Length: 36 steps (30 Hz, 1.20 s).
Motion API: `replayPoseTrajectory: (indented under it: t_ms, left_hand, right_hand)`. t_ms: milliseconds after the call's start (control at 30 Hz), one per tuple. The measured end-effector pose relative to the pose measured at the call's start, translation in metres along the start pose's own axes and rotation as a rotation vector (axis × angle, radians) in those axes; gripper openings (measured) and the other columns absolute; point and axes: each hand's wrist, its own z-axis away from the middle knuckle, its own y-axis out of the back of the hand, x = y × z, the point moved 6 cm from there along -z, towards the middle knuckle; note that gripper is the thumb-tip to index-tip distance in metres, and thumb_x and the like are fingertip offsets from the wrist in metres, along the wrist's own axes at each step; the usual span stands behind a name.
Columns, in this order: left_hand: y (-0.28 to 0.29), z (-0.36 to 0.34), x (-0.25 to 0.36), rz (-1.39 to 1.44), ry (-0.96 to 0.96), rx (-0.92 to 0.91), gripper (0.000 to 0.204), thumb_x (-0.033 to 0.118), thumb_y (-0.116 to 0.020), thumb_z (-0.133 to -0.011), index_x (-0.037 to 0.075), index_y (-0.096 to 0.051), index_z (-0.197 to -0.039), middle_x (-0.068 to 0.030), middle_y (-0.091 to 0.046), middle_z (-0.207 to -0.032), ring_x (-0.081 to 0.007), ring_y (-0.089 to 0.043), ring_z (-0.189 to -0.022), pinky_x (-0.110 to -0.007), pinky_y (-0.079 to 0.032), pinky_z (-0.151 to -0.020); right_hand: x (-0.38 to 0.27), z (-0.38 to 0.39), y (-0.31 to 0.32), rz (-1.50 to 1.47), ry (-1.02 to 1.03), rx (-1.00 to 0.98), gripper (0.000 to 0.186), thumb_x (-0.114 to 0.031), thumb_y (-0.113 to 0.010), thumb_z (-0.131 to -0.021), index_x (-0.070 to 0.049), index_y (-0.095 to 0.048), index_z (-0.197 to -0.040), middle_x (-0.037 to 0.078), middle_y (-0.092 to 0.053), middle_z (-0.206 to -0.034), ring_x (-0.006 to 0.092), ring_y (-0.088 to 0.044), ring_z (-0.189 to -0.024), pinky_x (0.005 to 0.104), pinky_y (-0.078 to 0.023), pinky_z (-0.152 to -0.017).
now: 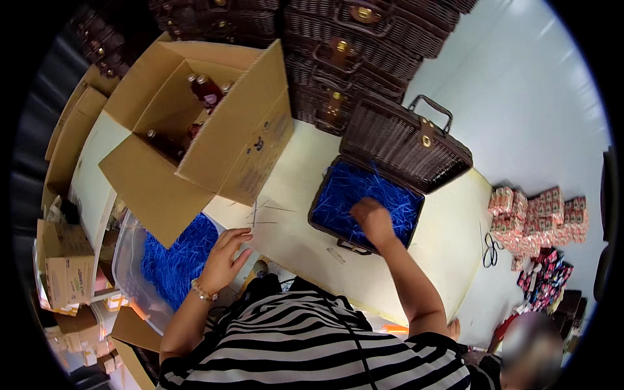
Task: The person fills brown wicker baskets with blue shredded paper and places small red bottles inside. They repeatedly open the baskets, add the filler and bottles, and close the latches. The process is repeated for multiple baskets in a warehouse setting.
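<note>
An open dark brown wicker hamper (356, 249) stands on the pale table with its lid (403, 140) tipped back. Blue shredded paper (348, 188) fills its base. My right hand (372, 218) is down in these shreds, fingers curled into them, the fingertips hidden. To the left, my left hand (224, 259) hovers by the table's front edge with its fingers extended and nothing in it. Beside that hand is a clear plastic tub (125, 260) holding more blue shreds (179, 260), partly under a carton flap.
An open cardboard carton (244, 156) with several red bottles (207, 92) stands at the back left. Stacked wicker hampers (348, 55) rise behind. Black-handled scissors (490, 250), wrapped red-and-white packs (536, 218) and a person (530, 351) are on the right. Loose strands lie on the table (292, 227).
</note>
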Motion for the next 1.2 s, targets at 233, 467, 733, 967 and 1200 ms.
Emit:
replayPoseTrajectory:
  t_ms: [233, 467, 733, 967, 1200]
  left_hand:
    - [0.081, 0.084, -0.068, -0.045, 0.256, 0.054, 0.029, 0.015, -0.068, -0.089, 0.002, -0.063, -0.115, -0.0155, -0.063, -0.119, -0.0338, -0.059, -0.111, -0.041, -0.047, -0.096]
    - [0.140, 0.155, -0.161, -0.085, 0.410, 0.167, 0.028, 0.018, -0.066, -0.090, 0.002, -0.065, -0.113, -0.0173, -0.066, -0.112, -0.0353, -0.062, -0.105, -0.042, -0.049, -0.093]
    - [0.173, 0.201, -0.247, -0.023, 0.519, 0.294, 0.029, 0.019, -0.068, -0.088, 0.002, -0.065, -0.112, -0.0176, -0.067, -0.109, -0.0367, -0.063, -0.103, -0.043, -0.049, -0.091]
    - [0.176, 0.270, -0.296, 0.030, 0.720, 0.349, 0.026, 0.014, -0.069, -0.086, 0.001, -0.064, -0.108, -0.0185, -0.067, -0.106, -0.0368, -0.063, -0.099, -0.043, -0.050, -0.088]
    - [0.190, 0.252, -0.309, 0.038, 0.649, 0.267, 0.028, 0.015, -0.068, -0.087, 0.001, -0.064, -0.111, -0.0194, -0.067, -0.105, -0.0382, -0.063, -0.098, -0.044, -0.049, -0.088]
  right_hand:
    - [-0.061, -0.075, 0.098, -0.052, -0.033, -0.013, 0.016, -0.010, -0.066, -0.083, -0.006, -0.063, -0.098, 0.012, -0.062, -0.095, 0.0294, -0.064, -0.087, 0.0380, -0.053, -0.074]
    - [-0.285, -0.221, 0.208, -0.105, 0.367, 0.079, 0.025, -0.008, -0.065, -0.086, -0.004, -0.060, -0.110, 0.015, -0.063, -0.104, 0.0302, -0.064, -0.093, 0.0374, -0.053, -0.080]
    - [-0.347, -0.516, -0.028, 0.702, 0.404, -0.446, 0.039, -0.014, -0.054, -0.093, 0.001, -0.050, -0.129, 0.023, -0.060, -0.121, 0.0376, -0.061, -0.110, 0.0441, -0.050, -0.096]
    - [-0.237, -0.621, -0.155, 0.632, 0.207, -0.361, 0.033, -0.011, -0.050, -0.091, 0.000, -0.054, -0.121, 0.025, -0.058, -0.123, 0.0391, -0.059, -0.114, 0.0456, -0.048, -0.097]
    - [-0.302, -0.597, -0.072, 0.551, 0.143, -0.514, 0.020, -0.017, -0.069, -0.084, -0.002, -0.068, -0.097, 0.022, -0.063, -0.115, 0.0359, -0.062, -0.110, 0.0409, -0.050, -0.095]
